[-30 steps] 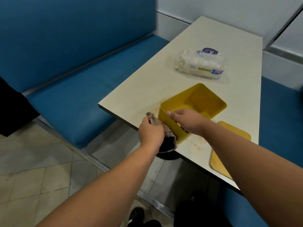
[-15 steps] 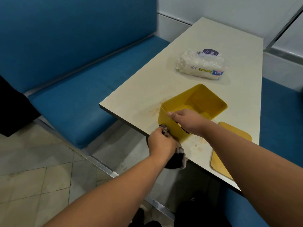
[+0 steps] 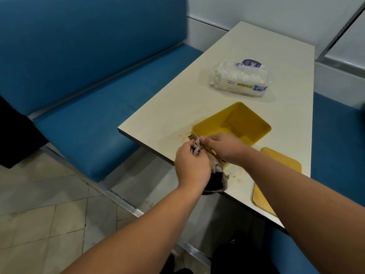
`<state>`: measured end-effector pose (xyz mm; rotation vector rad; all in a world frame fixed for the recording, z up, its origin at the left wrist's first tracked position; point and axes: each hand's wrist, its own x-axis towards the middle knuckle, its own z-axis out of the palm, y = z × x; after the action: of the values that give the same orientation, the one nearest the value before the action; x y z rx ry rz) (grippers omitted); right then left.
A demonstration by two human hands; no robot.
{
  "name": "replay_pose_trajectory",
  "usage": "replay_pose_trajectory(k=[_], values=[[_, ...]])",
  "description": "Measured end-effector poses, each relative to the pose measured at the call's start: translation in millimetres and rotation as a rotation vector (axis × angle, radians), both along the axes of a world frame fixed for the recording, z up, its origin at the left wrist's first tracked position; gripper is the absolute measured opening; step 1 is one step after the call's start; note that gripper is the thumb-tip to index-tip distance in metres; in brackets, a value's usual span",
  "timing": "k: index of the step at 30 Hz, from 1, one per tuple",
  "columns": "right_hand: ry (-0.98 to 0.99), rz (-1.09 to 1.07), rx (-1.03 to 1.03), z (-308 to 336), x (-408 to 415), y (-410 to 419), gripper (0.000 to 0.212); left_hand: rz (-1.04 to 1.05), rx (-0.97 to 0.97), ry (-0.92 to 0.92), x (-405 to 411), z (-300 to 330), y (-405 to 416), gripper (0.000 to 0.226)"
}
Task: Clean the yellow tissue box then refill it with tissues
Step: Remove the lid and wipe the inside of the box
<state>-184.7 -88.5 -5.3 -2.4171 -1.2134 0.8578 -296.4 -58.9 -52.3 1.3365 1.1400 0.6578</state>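
The open yellow tissue box (image 3: 246,123) stands near the front edge of the pale table (image 3: 286,56), empty inside. My right hand (image 3: 223,148) grips its near rim. My left hand (image 3: 190,168) holds a crumpled grey cloth (image 3: 196,148) against the box's near outer wall, at its left corner; the cloth's dark lower end hangs past the table edge. The box's yellow lid (image 3: 276,175) lies flat to the right of my right forearm. A plastic pack of white paper towels (image 3: 240,79) lies further back on the table.
Orange stains mark the tabletop left of the box and by the lid. Blue bench seats (image 3: 94,123) flank the table on both sides. Tiled floor (image 3: 39,214) lies below left, with a metal rail along the bench base.
My left hand dragged the cloth down the box's near wall toward the table edge, then back up to the left corner. My right hand kept its grip on the rim.
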Motion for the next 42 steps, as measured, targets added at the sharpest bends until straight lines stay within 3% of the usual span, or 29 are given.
replay_pose_trajectory(k=[4, 7, 10, 13, 17, 21, 25, 28, 32, 37, 42], values=[[-0.004, 0.003, -0.016, 0.4, -1.0, -1.8, 0.063, -0.021, -0.020, 0.083, -2.2, -14.2, -0.2, 0.015], [-0.044, 0.012, -0.037, 3.1, -2.2, -1.3, 0.062, 0.004, 0.004, 0.019, -2.9, -1.2, 11.8, 0.022], [-0.081, 0.024, -0.049, 2.9, -1.2, -2.1, 0.060, 0.031, 0.078, -0.036, -9.0, 21.2, 29.7, 0.022], [-0.101, 0.035, -0.037, 3.7, -2.2, -3.0, 0.062, 0.020, 0.198, 0.024, -8.4, 43.4, 56.3, 0.011], [-0.044, -0.027, 0.127, 13.6, -1.7, -3.5, 0.053, -0.187, 0.466, 0.197, 8.3, 77.4, 92.5, 0.018], [-0.376, -0.195, 0.291, 23.8, 9.0, -14.8, 0.022, -0.467, 0.790, 0.471, 39.4, 97.5, 107.5, 0.028], [-0.411, -0.544, 0.087, 20.4, 30.3, -44.7, 0.028, -0.702, 0.942, 0.679, 64.4, 92.5, 108.6, 0.025], [-0.283, -0.577, -0.057, 11.2, 37.3, -57.9, 0.033, -0.775, 0.902, 0.761, 73.5, 82.0, 110.2, 0.023], [-0.027, -0.629, 0.064, 10.4, 40.2, -50.9, 0.015, -0.826, 0.743, 0.695, 74.5, 77.8, 113.1, 0.022], [-0.268, -0.517, -0.002, 26.5, 67.9, -34.0, 0.009, -0.620, 0.505, 0.405, 40.7, 77.4, 88.4, 0.013], [-0.423, -0.337, -0.046, 25.3, 87.0, -18.1, 0.030, -0.431, 0.446, 0.183, 10.3, 56.0, 28.7, 0.008]])
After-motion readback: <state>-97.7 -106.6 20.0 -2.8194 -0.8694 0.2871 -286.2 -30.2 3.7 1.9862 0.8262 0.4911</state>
